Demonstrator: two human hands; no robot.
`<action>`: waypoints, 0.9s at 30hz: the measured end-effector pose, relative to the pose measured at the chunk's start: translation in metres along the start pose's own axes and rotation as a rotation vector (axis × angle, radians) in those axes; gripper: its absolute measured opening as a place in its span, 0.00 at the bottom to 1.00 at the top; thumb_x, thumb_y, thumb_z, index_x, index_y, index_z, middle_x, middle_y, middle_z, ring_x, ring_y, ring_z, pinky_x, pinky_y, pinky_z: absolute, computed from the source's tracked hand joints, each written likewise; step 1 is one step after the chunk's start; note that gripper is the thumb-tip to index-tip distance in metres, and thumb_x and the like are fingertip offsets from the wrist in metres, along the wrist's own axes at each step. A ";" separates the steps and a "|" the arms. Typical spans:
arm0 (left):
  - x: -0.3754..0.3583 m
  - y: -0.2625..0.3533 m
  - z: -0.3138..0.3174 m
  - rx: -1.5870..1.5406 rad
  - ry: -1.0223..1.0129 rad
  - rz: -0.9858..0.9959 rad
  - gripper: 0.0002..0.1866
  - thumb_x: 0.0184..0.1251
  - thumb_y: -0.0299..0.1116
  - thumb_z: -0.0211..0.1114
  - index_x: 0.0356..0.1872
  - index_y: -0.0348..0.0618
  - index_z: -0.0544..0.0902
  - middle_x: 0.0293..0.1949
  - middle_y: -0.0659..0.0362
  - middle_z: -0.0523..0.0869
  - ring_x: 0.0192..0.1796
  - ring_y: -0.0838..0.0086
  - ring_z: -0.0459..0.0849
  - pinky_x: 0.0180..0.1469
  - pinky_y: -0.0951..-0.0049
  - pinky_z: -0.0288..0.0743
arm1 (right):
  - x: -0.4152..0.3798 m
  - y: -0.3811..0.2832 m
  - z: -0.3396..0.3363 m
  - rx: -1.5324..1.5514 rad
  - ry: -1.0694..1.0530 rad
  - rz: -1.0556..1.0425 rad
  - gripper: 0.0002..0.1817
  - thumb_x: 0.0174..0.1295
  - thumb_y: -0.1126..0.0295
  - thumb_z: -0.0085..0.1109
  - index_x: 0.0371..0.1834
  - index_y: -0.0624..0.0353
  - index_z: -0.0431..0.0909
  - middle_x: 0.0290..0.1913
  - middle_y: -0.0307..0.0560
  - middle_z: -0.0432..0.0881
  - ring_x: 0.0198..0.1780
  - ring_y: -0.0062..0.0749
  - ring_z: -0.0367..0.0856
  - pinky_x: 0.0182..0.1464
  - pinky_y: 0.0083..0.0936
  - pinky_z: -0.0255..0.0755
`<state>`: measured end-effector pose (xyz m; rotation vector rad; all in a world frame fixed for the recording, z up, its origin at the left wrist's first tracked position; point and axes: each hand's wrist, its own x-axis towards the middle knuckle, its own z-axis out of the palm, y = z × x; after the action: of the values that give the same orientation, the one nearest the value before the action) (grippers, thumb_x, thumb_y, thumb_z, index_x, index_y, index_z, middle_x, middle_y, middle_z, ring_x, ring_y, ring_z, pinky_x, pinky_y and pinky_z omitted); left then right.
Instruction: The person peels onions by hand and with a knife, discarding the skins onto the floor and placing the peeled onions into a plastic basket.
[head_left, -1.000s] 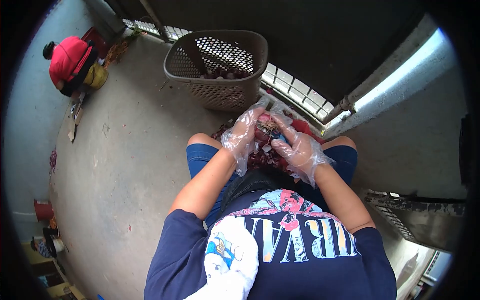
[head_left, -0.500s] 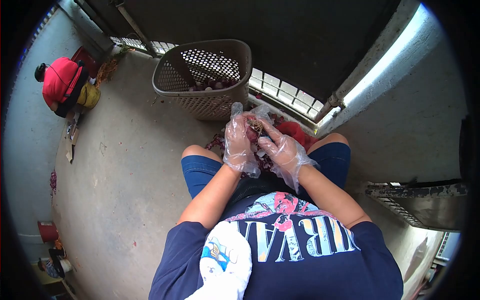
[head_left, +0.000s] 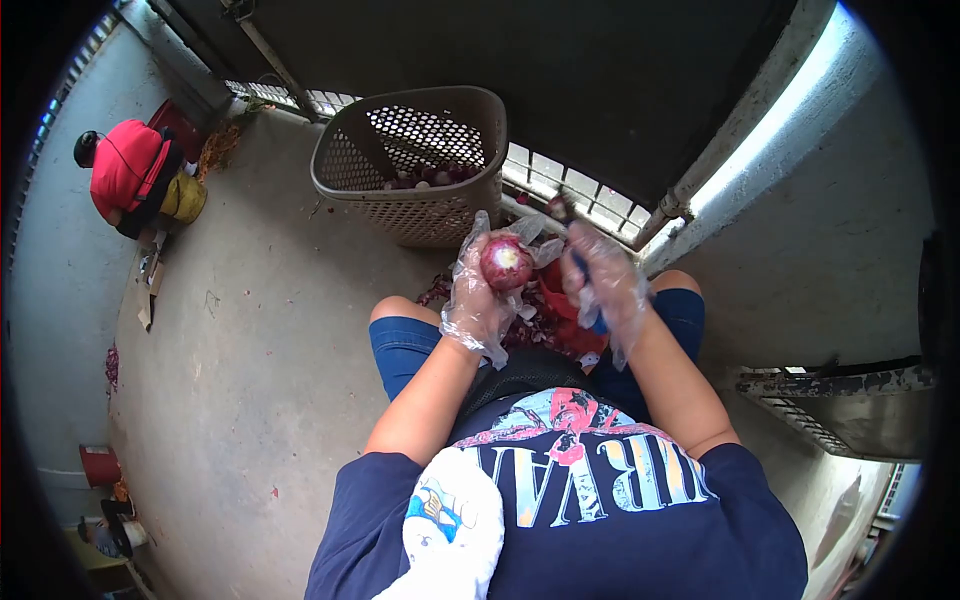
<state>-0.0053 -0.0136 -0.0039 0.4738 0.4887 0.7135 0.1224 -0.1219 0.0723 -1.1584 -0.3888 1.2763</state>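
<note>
Both my hands wear clear plastic gloves. My left hand point(head_left: 476, 285) is closed around a red onion point(head_left: 507, 263), whose pale cut end faces up at me. Off to its right, my right hand point(head_left: 608, 275) is blurred by motion, gripping what looks like a small knife with a blue handle point(head_left: 600, 326). Its dark blade points away from me, and a small reddish piece point(head_left: 558, 207) shows near the tip. Between my knees is a red container or bag point(head_left: 562, 300), partly hidden by my right hand. Purple onion skins point(head_left: 530, 332) lie beside it.
A brown perforated basket point(head_left: 410, 205) with onions inside stands just ahead. Behind it runs a dark panel point(head_left: 560, 90) with a metal grille below. A person in red point(head_left: 128, 170) sits bent over at the far left. A metal-edged object point(head_left: 840, 382) stands at right.
My hands have moved apart, the right one going right and away from the onion. The rooty end that showed on the onion is gone from view; a pale cut face shows now.
</note>
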 end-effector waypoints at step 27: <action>-0.012 0.024 0.029 0.345 -0.092 0.156 0.18 0.70 0.45 0.48 0.39 0.39 0.77 0.35 0.56 0.81 0.37 0.73 0.81 0.43 0.73 0.77 | -0.029 0.008 -0.001 -0.968 -0.246 -0.152 0.38 0.63 0.50 0.48 0.72 0.52 0.48 0.70 0.55 0.56 0.72 0.42 0.54 0.70 0.28 0.46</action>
<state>-0.0085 -0.0139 0.0356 0.8718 0.4933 0.7559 0.1099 -0.1494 0.0752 -1.7159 -1.3509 1.1015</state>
